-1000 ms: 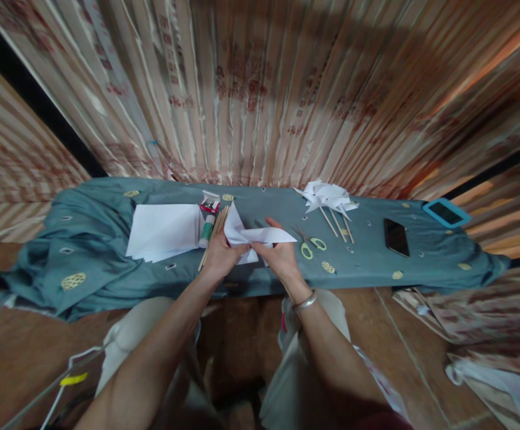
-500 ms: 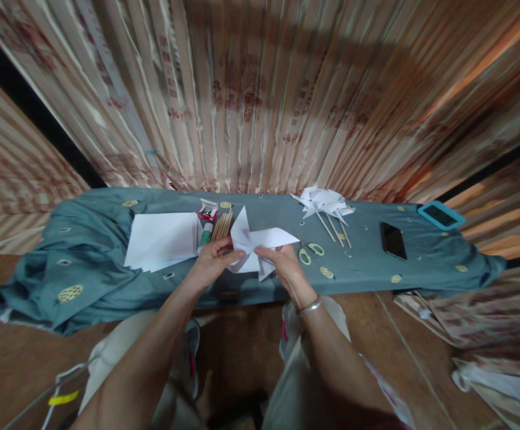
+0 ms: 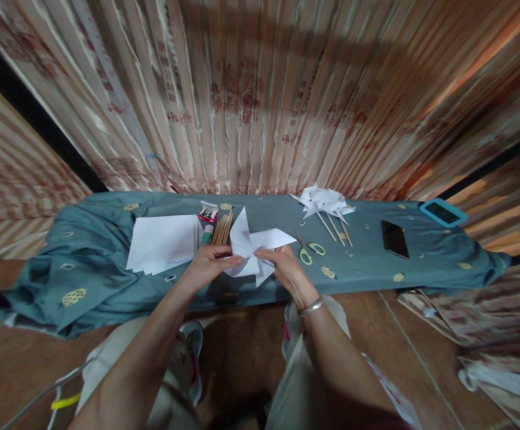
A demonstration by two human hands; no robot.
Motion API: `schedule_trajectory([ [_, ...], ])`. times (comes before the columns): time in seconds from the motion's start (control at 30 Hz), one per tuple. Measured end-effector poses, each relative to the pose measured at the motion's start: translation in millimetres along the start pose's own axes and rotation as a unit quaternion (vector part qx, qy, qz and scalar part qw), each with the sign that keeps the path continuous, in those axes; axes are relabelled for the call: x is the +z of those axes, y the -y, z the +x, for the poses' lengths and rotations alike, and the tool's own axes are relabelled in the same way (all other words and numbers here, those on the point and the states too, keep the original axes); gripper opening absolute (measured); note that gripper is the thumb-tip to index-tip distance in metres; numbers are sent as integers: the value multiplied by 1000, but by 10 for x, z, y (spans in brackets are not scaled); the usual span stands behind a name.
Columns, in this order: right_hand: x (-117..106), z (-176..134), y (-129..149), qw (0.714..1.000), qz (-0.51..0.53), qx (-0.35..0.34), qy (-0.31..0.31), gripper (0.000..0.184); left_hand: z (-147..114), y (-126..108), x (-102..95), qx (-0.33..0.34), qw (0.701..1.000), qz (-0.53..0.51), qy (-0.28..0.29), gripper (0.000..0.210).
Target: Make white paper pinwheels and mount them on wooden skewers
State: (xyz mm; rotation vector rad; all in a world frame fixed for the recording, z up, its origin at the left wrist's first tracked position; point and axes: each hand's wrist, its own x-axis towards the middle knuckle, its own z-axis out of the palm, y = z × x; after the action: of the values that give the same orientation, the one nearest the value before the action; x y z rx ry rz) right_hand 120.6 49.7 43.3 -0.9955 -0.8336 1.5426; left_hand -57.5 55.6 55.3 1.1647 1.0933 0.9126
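A white paper pinwheel (image 3: 264,240) with folded, pointed blades is held between both hands above the near side of the cloth-covered table. My left hand (image 3: 213,261) pinches its left side, thumb near the centre. My right hand (image 3: 286,264) grips the right side, its thumb also pressing close to the middle; a silver bangle circles that wrist. The fingers under the paper are partly hidden. Just left of the pinwheel lie several wooden sticks (image 3: 222,229) and a green glue stick (image 3: 207,234). Scissors with pale green handles (image 3: 305,255) rest open to the right.
A stack of white paper (image 3: 164,242) lies on the left of the teal cloth (image 3: 367,257), near a small red-and-white box (image 3: 208,211). Finished pinwheels on sticks (image 3: 327,202) lie at the back right. Further right are a black phone (image 3: 394,239) and a blue-framed device (image 3: 443,212).
The pinwheel stays in both hands, with only a slight shift of the fingers and paper. My left thumb sits a little lower. The view has moved slightly.
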Motion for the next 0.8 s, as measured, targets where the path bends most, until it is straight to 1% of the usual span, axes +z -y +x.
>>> schedule_trajectory([
  [0.13, -28, 14, 20, 1000, 1, 1, -26, 35, -41, 12, -69, 11, 998, 54, -17, 32],
  [0.2, -30, 1, 22, 1000, 4, 10, -21, 36, -56, 19, -79, 11, 997, 76, -10, 33],
  [0.27, -25, -24, 22, 1000, 7, 27, 0, 35, -63, 11, -70, 0, 998, 63, 3, 38],
  [0.4, -20, -63, 21, 998, 11, 49, 34, 32, -68, -29, -24, -27, 1000, -9, 9, 51],
  [0.5, -27, -63, 9, 998, -4, 48, 41, 33, -81, -48, 21, -60, 998, -20, 13, 47],
  [0.63, -41, -47, -43, 998, -28, 47, 40, 31, -90, -32, 98, -86, 996, 7, 14, 39],
  [0.7, -47, -42, -82, 998, -32, 42, 40, 28, -77, 3, 137, -81, 997, 10, -1, 38],
  [0.8, -48, -29, -140, 998, -32, 36, 40, 24, -39, 84, 176, -54, 998, -2, -40, 38],
])
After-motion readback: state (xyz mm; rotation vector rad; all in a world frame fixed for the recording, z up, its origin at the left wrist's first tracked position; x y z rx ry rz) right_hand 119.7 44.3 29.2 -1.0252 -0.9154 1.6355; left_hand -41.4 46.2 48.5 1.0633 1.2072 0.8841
